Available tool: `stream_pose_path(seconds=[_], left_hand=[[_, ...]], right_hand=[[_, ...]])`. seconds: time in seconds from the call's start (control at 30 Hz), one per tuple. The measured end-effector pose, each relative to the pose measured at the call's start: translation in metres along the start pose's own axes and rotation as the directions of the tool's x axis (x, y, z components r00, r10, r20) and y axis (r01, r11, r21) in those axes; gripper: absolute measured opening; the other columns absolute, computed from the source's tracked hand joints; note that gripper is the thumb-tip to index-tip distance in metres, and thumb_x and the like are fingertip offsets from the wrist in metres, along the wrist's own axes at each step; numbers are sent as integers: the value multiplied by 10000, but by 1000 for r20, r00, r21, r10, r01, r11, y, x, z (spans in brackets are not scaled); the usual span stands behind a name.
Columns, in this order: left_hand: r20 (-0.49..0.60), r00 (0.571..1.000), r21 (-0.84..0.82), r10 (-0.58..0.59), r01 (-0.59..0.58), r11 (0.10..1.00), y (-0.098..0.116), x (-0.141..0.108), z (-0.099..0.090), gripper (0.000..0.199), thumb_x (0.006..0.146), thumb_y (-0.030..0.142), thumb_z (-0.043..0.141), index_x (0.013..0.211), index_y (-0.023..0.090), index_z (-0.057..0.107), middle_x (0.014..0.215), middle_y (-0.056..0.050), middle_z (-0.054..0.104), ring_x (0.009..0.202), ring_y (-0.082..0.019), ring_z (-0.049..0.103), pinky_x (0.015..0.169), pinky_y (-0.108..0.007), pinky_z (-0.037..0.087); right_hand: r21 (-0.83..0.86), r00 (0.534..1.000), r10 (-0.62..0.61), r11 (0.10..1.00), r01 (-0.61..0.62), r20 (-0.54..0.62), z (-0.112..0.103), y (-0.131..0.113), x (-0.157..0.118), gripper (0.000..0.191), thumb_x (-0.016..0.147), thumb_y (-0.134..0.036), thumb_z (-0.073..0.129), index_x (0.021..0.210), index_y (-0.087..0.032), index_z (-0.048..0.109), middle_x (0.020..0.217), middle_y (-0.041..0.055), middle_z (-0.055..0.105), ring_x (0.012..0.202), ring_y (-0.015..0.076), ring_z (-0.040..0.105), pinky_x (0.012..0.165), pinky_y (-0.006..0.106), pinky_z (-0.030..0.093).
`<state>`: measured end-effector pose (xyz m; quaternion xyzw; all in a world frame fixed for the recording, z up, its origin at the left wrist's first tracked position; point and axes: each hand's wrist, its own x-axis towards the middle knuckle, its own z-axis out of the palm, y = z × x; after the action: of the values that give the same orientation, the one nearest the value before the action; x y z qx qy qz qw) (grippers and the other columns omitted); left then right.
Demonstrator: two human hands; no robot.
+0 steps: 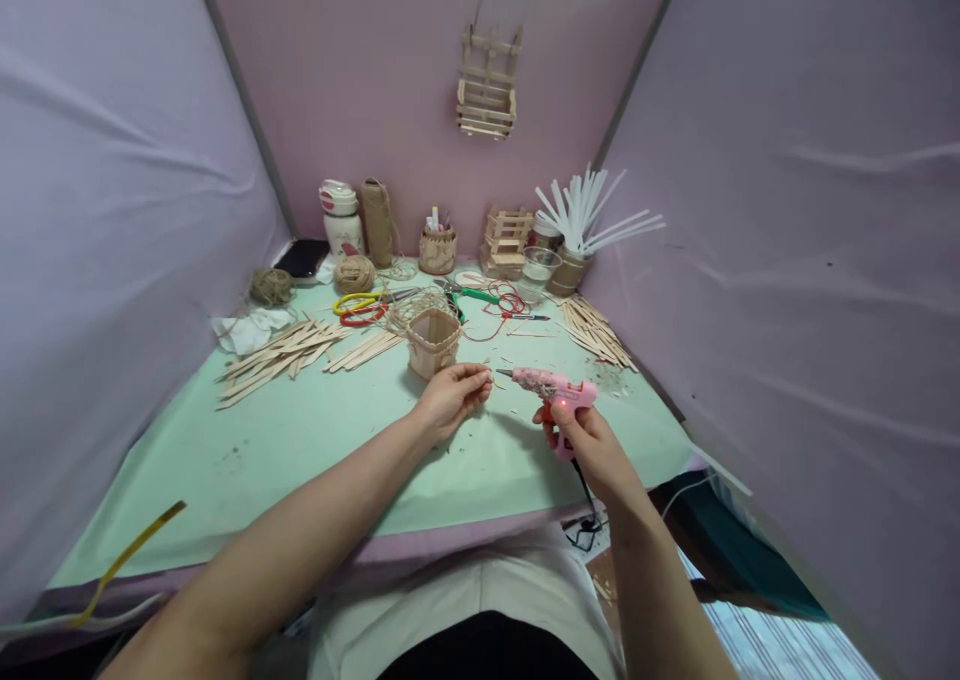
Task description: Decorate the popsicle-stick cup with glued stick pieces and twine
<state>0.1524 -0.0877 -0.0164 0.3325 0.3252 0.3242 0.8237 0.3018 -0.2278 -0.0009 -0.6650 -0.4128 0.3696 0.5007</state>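
Observation:
In my right hand (581,435) is a pink glue gun (555,388), its nozzle pointing left. My left hand (455,398) is pinched, with its fingertips close to the nozzle; what sits between them is too small to make out. Just behind my left hand stands a small wooden-stick cup (433,342) with twine round it, upright on the pale green tabletop (315,470). Small scraps lie about under both hands.
Stick piles (281,358) lie left and right (596,332). Yellow-handled scissors (360,303), tangled twine and green-handled pliers (480,293) are behind the cup. Along the back stand a bottle (342,222), a pen holder (437,248) and a pot of white glue sticks (574,260).

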Motion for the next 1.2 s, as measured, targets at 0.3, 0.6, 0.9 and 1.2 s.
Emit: stream_pose_path(seconds=[0.3, 0.6, 0.9, 1.2], left_hand=[[1, 1000, -9, 11, -11, 1000, 0, 1, -2, 69, 722, 53, 719, 768, 89, 683, 694, -37, 645, 586, -53, 583, 599, -159, 495], [6, 1000, 15, 24, -24, 1000, 0, 0, -2, 118, 676, 88, 768, 767, 95, 694, 681, -33, 644, 593, -56, 569, 605, -166, 484], [13, 999, 31, 31, -31, 999, 0, 0, -1, 168, 636, 114, 802, 763, 96, 694, 669, -26, 638, 590, -55, 562, 599, -170, 482], [20, 999, 38, 35, -36, 999, 0, 1, -1, 171, 633, 131, 806, 762, 97, 699, 675, -28, 643, 569, -53, 557, 583, -170, 480]], right_hand=[[-71, 1000, 2, 997, -4, -32, 1, 3, 0, 534, 813, -676, 478, 783, -163, 623, 611, 21, 551, 546, 134, 482, 502, 250, 358], [-37, 997, 23, 999, -25, -72, 4, 4, 0, 547, 746, -724, 526, 736, -183, 602, 612, 26, 562, 537, 146, 491, 478, 253, 345], [-45, 996, 22, 999, -26, -88, 4, 1, -1, 572, 729, -748, 528, 720, -180, 599, 587, 24, 556, 522, 138, 490, 464, 242, 356], [-23, 995, 26, 999, -28, -91, 4, 2, -1, 561, 718, -742, 548, 728, -182, 584, 626, 33, 568, 543, 144, 500, 461, 243, 353]])
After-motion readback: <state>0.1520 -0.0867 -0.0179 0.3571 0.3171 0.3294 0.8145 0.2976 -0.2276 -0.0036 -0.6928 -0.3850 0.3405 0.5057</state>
